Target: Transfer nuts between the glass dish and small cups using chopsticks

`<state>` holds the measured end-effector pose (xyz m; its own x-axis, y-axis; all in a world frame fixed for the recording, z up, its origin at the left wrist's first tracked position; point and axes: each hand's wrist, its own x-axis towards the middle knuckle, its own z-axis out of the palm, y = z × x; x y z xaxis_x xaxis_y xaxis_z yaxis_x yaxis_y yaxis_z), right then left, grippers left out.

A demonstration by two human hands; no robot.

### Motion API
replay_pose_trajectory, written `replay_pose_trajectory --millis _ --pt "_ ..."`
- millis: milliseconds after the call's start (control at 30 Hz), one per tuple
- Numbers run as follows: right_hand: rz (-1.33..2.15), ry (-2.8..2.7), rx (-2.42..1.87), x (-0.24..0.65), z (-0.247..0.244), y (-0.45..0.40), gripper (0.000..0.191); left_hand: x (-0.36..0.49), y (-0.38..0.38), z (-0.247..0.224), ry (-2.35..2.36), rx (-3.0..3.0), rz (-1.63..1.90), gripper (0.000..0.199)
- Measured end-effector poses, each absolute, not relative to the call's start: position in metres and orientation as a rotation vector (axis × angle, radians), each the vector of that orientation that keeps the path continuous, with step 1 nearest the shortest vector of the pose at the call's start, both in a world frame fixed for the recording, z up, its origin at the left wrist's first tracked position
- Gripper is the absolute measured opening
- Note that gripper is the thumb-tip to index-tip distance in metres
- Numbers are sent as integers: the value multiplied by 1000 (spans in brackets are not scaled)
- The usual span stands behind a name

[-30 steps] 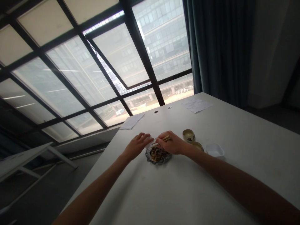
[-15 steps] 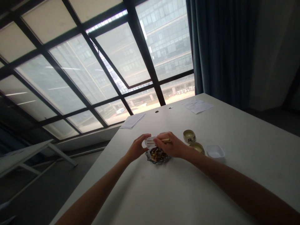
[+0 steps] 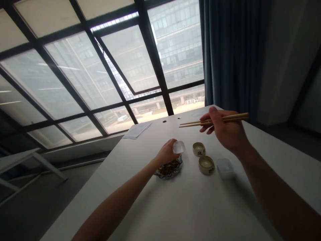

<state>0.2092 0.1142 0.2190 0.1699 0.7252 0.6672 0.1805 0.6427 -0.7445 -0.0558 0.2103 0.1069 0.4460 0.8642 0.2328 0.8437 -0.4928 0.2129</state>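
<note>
My left hand (image 3: pixel 167 153) grips a small clear plastic container (image 3: pixel 179 147) by its left side, above a glass dish (image 3: pixel 170 174) of dark brown food. Raised over the table's right part, my right hand (image 3: pixel 225 129) holds a pair of wooden chopsticks (image 3: pixel 193 124), their tips pointing left and slightly apart with nothing between them. Two small beige bowls with dark markings, one farther (image 3: pixel 199 149) and one nearer (image 3: pixel 206 165), stand to the right of the dish. Beside them is a white plastic container (image 3: pixel 226 168).
The white table (image 3: pixel 175 207) carries papers (image 3: pixel 137 130) at its far left edge and a faint sheet behind my right hand. Large windows and a dark blue curtain (image 3: pixel 230 57) rise beyond. Another table (image 3: pixel 20 162) stands at the left.
My right hand has moved up and right, away from the dish, with the chopsticks. My left hand has shifted right with the small container, which is now tilted differently.
</note>
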Motion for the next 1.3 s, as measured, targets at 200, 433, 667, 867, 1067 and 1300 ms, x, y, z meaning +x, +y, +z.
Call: replay_pose_trajectory --millis 200,433,667,867,1067,1300 --pt "-40 -1615 -1041 263 212 99 50 5 248 91 1540 2558 186 36" --pt "124 -2086 -1451 321 149 98 28 38 265 69 1467 2512 60 37" --pt "149 -2365 -1747 312 95 91 33 39 262 87 1359 2603 54 38" --pt "167 -2455 -1749 296 81 98 61 24 217 102 1159 2746 -74 66" --pt "214 -2433 -1772 310 105 89 52 68 198 90 1089 2816 -190 34" --pt "204 -2331 -1696 323 155 59 54 109 200 93 1079 2875 -127 36"
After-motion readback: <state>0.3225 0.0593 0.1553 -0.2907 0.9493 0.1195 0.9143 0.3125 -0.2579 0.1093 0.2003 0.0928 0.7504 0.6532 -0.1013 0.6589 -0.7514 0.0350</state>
